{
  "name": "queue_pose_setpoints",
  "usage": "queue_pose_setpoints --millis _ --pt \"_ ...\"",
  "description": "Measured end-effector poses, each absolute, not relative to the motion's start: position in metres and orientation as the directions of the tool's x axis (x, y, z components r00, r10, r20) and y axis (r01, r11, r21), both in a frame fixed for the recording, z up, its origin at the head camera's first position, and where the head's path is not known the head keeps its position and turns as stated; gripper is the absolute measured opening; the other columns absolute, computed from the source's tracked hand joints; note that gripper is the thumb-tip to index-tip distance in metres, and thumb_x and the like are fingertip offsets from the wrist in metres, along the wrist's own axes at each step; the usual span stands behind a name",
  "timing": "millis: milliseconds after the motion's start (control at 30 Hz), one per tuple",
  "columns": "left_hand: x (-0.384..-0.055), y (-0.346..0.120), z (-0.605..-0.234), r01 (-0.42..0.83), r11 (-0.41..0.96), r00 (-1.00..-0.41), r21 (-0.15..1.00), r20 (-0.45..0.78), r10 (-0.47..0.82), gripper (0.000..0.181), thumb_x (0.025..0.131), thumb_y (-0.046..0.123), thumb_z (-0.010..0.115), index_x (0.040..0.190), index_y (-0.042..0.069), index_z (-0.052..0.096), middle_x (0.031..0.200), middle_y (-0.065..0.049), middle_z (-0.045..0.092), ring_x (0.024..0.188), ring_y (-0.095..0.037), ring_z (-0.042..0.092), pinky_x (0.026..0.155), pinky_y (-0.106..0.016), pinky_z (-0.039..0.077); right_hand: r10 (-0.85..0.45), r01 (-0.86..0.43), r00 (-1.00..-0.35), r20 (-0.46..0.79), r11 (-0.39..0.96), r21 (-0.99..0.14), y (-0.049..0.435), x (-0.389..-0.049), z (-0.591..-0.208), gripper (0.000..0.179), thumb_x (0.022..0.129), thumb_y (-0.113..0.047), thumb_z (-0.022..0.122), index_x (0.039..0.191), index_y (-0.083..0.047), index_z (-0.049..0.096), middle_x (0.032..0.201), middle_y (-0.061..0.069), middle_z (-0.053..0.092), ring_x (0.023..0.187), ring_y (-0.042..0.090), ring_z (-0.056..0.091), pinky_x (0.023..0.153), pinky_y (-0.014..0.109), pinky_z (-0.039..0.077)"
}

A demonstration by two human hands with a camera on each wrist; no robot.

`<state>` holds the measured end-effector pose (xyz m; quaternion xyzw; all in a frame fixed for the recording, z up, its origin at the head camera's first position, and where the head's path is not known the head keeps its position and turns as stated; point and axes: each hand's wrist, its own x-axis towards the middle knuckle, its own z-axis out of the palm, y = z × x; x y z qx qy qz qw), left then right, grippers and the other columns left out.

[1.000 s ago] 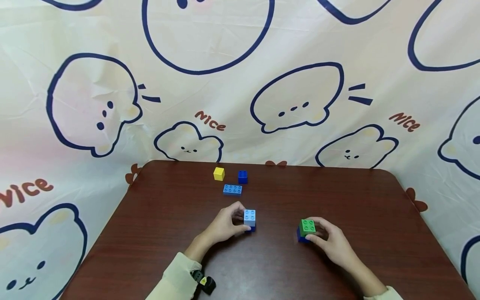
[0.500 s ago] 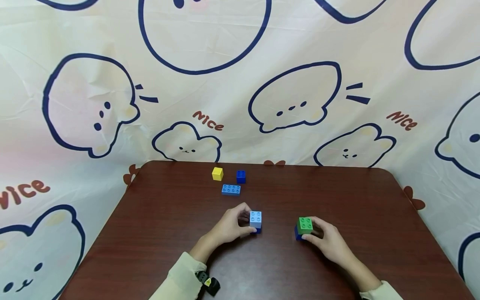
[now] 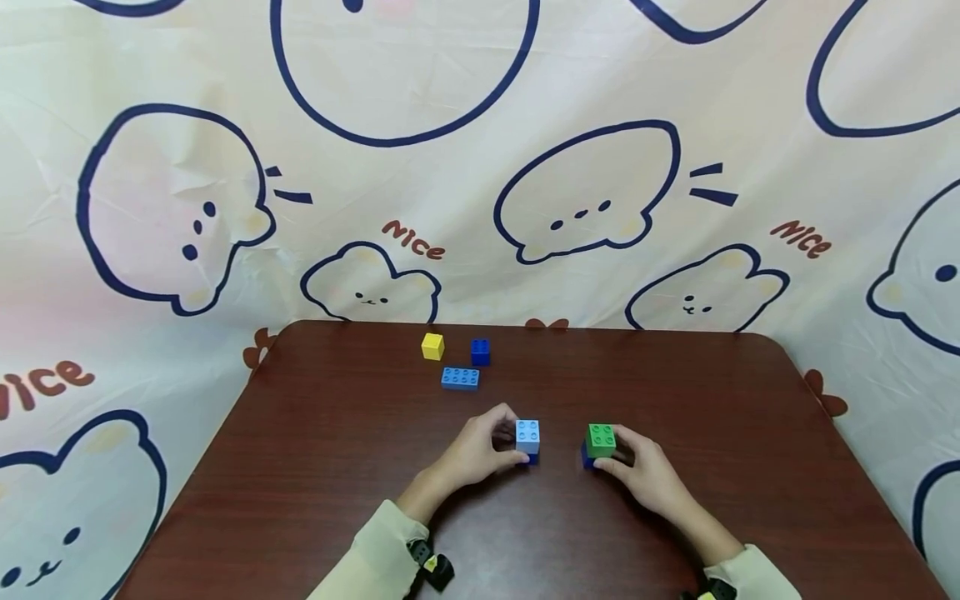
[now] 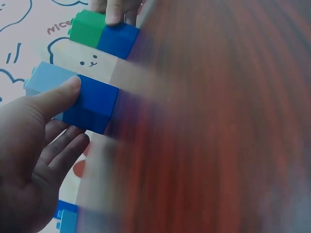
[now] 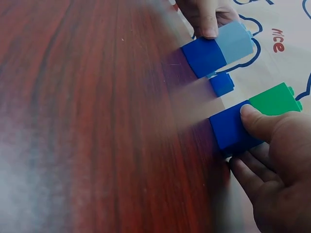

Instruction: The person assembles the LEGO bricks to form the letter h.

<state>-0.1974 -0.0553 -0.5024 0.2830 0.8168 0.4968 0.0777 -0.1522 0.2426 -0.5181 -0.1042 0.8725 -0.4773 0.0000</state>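
Observation:
My left hand (image 3: 480,446) pinches a two-block stack between thumb and fingers. A light blue building block (image 3: 527,436) sits on top of a dark blue block (image 4: 95,104), the thumb lying across their seam in the left wrist view. Opposite it, my right hand (image 3: 648,468) grips another stack by its right side. That one has a green block (image 3: 601,439) above a dark blue block (image 5: 233,126). Both stacks stand upright, studs up, at the middle of the table, with a narrow gap between them. The fingers behind each stack are partly hidden.
Toward the back of the brown table (image 3: 360,450) lie a yellow block (image 3: 432,347), a small dark blue block (image 3: 480,352) and a longer blue block (image 3: 460,378). A cartoon-printed cloth (image 3: 465,192) hangs behind the table's far edge.
The left hand has moved right with its light-blue-topped stack. The right hand has shifted left and slightly away with the green-topped one, so the gap between the stacks has narrowed.

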Motion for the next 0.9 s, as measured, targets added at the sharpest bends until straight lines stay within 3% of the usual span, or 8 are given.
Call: queue_pose_setpoints --millis 367,900 --pt "-0.199 -0.04 -0.501 0.384 0.355 -0.831 0.852 0.152 0.534 0.035 0.086 0.012 0.084 0.108 0.014 0.056 0.11 -0.003 0.07 0.104 -0.017 0.067 0.091 -0.035 0.056 -0.184 -0.2 -0.976 0.112 0.581 -0.789 0.242 -0.158 -0.517 0.047 0.088 -0.009 0.079 0.131 -0.002 0.062 0.117 0.008 0.071 0.108 0.025 0.067 0.087 0.035 0.056" --pt "-0.203 -0.026 -0.504 0.396 0.332 -0.825 0.856 0.173 0.538 0.035 0.085 0.008 0.083 0.108 0.011 0.056 0.109 -0.006 0.069 0.104 -0.021 0.067 0.092 -0.036 0.056 -0.178 -0.18 -0.979 0.096 0.55 -0.816 0.234 -0.167 -0.522 0.047 0.088 -0.008 0.079 0.131 -0.002 0.062 0.116 0.009 0.071 0.109 0.024 0.067 0.088 0.036 0.056"
